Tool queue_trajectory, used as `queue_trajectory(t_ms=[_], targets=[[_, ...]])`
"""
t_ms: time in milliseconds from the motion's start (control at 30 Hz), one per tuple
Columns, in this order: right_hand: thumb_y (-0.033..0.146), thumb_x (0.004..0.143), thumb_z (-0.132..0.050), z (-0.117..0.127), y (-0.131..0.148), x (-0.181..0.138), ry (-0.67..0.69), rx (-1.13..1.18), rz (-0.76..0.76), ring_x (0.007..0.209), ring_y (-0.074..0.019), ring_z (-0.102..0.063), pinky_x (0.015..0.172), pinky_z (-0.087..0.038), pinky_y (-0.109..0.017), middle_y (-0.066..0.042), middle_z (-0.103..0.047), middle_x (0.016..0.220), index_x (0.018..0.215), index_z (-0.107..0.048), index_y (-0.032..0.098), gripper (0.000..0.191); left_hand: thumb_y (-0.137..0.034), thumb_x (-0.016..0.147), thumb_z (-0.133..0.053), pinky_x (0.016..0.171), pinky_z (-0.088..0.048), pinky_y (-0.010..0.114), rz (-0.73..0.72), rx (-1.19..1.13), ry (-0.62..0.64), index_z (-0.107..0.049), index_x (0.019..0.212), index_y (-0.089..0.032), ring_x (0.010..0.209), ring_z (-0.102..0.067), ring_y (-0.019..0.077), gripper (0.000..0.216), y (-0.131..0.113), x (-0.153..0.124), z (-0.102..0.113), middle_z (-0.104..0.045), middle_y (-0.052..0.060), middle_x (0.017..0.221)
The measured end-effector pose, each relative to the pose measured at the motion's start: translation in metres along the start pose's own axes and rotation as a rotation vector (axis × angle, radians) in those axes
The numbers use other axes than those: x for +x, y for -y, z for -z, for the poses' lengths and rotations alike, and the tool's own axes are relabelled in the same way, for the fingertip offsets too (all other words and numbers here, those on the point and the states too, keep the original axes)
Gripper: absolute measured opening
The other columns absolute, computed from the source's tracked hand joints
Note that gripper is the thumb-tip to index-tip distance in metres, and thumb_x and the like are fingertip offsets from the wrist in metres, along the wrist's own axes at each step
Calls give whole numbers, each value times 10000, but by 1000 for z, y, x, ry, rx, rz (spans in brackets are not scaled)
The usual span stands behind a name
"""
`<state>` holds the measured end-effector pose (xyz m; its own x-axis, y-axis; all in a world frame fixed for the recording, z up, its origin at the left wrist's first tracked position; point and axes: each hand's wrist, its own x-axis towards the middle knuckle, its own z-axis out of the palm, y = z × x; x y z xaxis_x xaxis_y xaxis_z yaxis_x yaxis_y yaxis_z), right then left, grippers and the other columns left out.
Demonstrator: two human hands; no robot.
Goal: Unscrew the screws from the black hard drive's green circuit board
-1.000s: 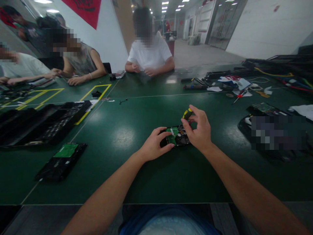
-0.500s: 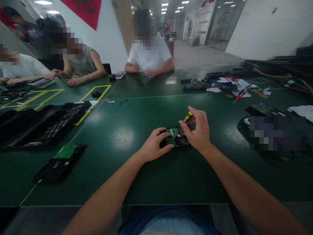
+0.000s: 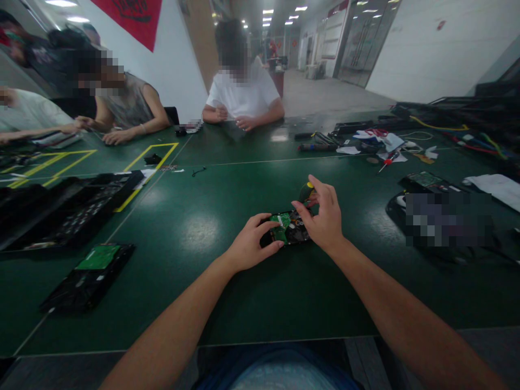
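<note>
The right hand's fingers have been shifting around one yellow-and-black tool handle (image 3: pixel 307 191), now showing less of it than half a second ago, while the left hand (image 3: pixel 249 241) is staying put. Two hands are working over one black unit (image 3: pixel 293 230) with a green board, lying on the worktop (image 3: pixel 280 303) — the right grip is closing on the handle above the unit's right end, the left clasping its left end. A second similar unit (image 3: pixel 87 276) is lying at left, and one red-handled screwdriver (image 3: pixel 389 160) is resting far right.
</note>
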<state>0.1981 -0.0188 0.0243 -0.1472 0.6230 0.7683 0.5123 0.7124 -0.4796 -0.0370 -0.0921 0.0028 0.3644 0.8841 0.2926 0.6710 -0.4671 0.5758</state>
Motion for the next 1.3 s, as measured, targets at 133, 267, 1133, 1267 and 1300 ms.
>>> queue_trajectory(t_ms=[133,267,1133,1267,1300], targets=[[355,1004,-626,-2,0,-1,19,34,12,1048,-252,-702,941,-658,-501,-134,-537,1430,1639,-315,331,708,-484,947,-731,1198,-467,559,3,13,7,-643,1415,-270,1437,-509,349,522,1,0,0,-503,134,1536],[304,1008,-594,-3,1,-2,16,36,-5,993,-233,-724,965,-648,-502,-142,-550,1432,1645,-300,310,702,-493,960,-714,1196,-468,553,1,11,10,-644,1410,-261,1432,-509,342,511,1,0,0,-504,138,1528],[335,999,-653,-2,-2,-1,-29,21,10,955,-235,-717,856,-684,-472,-111,-602,1380,1611,-368,352,675,-466,957,-727,1198,-465,540,-6,10,11,-650,1402,-230,1421,-511,343,509,-1,0,2,-507,153,1513],[332,979,-678,-2,-2,0,-24,7,46,951,-229,-706,823,-683,-449,-108,-598,1380,1592,-403,355,672,-461,960,-727,1195,-465,544,-6,7,19,-645,1412,-235,1419,-512,342,513,-1,1,2,-503,153,1516],[321,982,-669,-1,-1,0,-20,6,55,951,-228,-706,834,-681,-452,-108,-600,1384,1596,-398,355,672,-461,959,-728,1195,-466,543,-5,5,21,-646,1411,-234,1419,-512,342,512,-2,1,2,-502,154,1517]])
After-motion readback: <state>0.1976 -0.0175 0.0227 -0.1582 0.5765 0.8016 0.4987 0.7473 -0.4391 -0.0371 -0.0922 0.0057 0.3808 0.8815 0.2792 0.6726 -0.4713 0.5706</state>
